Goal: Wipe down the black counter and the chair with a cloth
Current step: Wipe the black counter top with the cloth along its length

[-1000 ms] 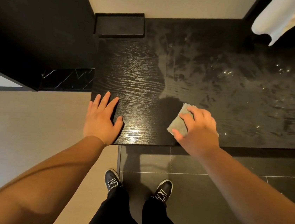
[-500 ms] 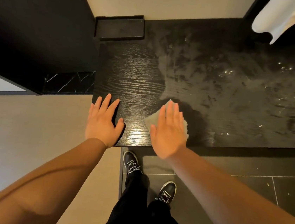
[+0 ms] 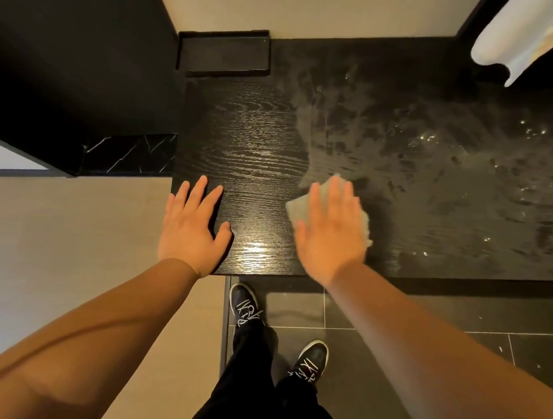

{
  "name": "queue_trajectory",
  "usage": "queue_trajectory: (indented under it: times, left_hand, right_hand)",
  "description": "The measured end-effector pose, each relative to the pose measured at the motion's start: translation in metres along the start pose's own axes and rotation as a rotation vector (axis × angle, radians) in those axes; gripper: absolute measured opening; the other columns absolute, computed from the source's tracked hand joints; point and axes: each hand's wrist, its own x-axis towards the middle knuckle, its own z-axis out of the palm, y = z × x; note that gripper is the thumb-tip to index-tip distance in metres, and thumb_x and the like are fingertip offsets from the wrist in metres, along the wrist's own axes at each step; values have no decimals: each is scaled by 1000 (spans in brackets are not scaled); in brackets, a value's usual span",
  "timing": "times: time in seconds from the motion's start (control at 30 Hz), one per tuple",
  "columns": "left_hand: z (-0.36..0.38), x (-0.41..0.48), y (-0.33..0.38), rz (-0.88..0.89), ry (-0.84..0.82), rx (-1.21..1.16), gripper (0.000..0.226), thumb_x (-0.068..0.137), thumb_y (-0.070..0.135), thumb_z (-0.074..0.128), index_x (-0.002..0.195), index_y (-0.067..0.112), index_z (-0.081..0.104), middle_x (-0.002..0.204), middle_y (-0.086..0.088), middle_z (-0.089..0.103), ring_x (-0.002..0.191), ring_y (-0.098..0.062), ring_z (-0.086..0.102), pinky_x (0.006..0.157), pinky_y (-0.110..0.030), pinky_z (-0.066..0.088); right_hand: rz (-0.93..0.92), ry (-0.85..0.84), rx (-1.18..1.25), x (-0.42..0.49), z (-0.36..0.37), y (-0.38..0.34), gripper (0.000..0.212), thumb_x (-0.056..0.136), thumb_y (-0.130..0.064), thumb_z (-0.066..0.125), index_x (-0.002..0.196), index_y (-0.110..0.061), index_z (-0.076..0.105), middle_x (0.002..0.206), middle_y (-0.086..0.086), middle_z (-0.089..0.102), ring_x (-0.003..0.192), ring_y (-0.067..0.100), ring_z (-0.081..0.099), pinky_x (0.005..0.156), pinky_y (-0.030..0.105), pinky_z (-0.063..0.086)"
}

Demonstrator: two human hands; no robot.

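**Item: grey cloth, in use on the black surface**

Location: the cloth point(image 3: 296, 209) lies flat near the front edge of the black surface point(image 3: 252, 137), under the right hand point(image 3: 331, 231). Its fingers point(image 3: 329, 201) are straight and close together, pressing the cloth down, not curled round it. The left hand point(image 3: 194, 225) rests flat just beside it, fingers spread, holding nothing.

Handling (judged): thin, soft, light, probably damp. It is likely to bunch if pushed by a corner, so bear on its middle with the palm.

Chair: not in view.
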Motion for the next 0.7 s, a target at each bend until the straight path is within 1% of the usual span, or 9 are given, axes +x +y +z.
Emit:
queue_trajectory:
  times: [0.1,0.2,0.27,0.33,0.4,0.47,0.5,0.63,0.7]
  left_hand:
    - [1,1,2,-5,-9,14,70,98,55,42,164,31,32,175,-2,20,161,-33,11,132,-53,10]
    - [-1,1,3,-4,-45,51,72,98,55,38,165,30,29,175,-4,18,161,-35,11,131,-55,10]
    - [-3,2,5,-6,-77,72,76,96,58,32,166,29,25,176,-6,15,161,-37,10,131,-57,10]
    - [-6,4,9,-27,-104,86,76,97,60,29,167,32,20,177,-5,10,161,-37,7,130,-58,9]
    - [-11,15,20,-71,-116,60,72,102,61,32,168,37,14,178,-1,1,162,-35,0,130,-60,3]
    - [-14,38,35,-65,-110,32,71,104,60,35,168,38,12,178,1,-3,163,-33,-5,130,-60,-3]
    - [-14,50,42,-42,-100,34,71,104,60,36,168,38,12,178,0,-2,163,-32,-6,129,-60,-4]
    - [-4,77,53,-24,-93,67,72,103,62,29,168,38,9,178,2,-4,163,-30,-9,129,-60,-3]
    - [1,79,52,-28,-77,95,72,102,63,26,168,39,8,178,3,-4,163,-29,-9,129,-60,-2]
  right_hand:
    - [-253,-21,-20,-2,3,-25,74,102,-49,35,166,-16,16,170,26,7,158,45,3,128,57,12]
    - [-379,-50,-14,5,0,5,79,101,-57,39,165,-16,18,173,13,8,160,36,4,129,52,11]
    - [-308,-29,-33,11,-4,40,79,101,-60,37,164,-16,23,174,7,10,160,32,6,129,50,13]
    - [-115,-4,-11,18,-8,67,78,100,-58,36,163,-14,23,173,6,10,159,33,7,129,51,14]
    - [60,4,14,23,-15,67,76,100,-53,33,162,-11,21,172,10,10,158,37,9,128,51,17]
    - [118,41,26,23,-17,46,76,99,-51,31,161,-7,24,170,17,14,157,40,13,127,52,20]
    - [71,55,31,21,-15,33,76,100,-50,34,161,-6,25,170,18,16,157,40,14,127,52,20]
    - [-362,-10,-3,18,5,3,75,102,-55,35,163,-12,29,173,11,15,160,32,9,128,51,18]
    - [-442,-35,14,32,5,16,78,101,-59,33,165,-16,24,174,5,9,161,28,4,130,48,11]
